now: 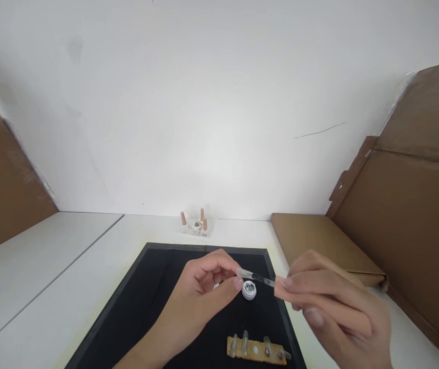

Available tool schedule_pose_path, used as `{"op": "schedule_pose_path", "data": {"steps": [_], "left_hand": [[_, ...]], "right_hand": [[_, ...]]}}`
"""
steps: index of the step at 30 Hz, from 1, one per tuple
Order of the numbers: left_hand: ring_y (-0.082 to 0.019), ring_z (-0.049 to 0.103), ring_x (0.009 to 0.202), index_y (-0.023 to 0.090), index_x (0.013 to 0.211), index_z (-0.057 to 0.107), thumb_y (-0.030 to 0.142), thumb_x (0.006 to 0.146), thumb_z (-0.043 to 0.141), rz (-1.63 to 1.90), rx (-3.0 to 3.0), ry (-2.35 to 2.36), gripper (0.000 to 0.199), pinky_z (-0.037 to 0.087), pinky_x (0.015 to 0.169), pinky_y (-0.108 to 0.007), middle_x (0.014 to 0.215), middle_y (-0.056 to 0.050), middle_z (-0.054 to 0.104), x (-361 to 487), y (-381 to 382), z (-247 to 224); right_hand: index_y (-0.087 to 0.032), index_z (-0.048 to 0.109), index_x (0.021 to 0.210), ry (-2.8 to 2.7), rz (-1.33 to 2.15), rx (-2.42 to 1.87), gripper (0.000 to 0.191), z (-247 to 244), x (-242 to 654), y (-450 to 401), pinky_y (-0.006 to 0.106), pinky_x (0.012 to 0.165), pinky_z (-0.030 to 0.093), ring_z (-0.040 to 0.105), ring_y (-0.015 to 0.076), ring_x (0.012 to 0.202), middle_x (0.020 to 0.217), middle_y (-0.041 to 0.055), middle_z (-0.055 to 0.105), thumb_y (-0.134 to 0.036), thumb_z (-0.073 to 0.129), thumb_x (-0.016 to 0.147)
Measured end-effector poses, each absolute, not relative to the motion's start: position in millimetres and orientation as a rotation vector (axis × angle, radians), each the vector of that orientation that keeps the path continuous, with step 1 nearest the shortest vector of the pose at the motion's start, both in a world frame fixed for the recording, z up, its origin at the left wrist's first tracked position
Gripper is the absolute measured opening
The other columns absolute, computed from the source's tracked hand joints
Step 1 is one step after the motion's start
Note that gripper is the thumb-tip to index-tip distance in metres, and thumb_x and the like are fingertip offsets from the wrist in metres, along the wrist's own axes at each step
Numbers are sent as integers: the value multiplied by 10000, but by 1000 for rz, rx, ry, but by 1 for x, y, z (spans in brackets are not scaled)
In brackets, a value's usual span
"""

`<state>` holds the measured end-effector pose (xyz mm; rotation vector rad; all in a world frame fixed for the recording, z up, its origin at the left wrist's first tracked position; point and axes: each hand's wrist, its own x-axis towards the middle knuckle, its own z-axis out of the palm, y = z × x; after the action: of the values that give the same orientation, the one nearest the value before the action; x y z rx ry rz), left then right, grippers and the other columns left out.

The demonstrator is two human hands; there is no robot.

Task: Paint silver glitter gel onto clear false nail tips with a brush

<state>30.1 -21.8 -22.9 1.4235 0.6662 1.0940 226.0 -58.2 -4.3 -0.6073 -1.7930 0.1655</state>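
Left hand (207, 292) pinching clear nail tip (244, 274); right hand (330, 302) gripping brush (319, 303), its bristles meeting the tip.

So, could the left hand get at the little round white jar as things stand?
Probably: the white jar sits close to the left hand, with nothing visible blocking the way. But its fingers are pinching a clear nail tip, so gripping the jar would likely mean releasing that.
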Motion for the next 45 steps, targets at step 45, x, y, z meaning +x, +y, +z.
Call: {"op": "schedule_pose_path", "data": {"steps": [45], "left_hand": [[-91,552,664,190,737,755,207,826,712,1076,1389,666,101,443,659,-185,710,14,647,30,-17,-24]], "right_hand": [[-148,645,946,-1837,-42,-581,190,-4,226,-58,227,471,466,565,110,599,698,15,668,-42,531,836]]}}
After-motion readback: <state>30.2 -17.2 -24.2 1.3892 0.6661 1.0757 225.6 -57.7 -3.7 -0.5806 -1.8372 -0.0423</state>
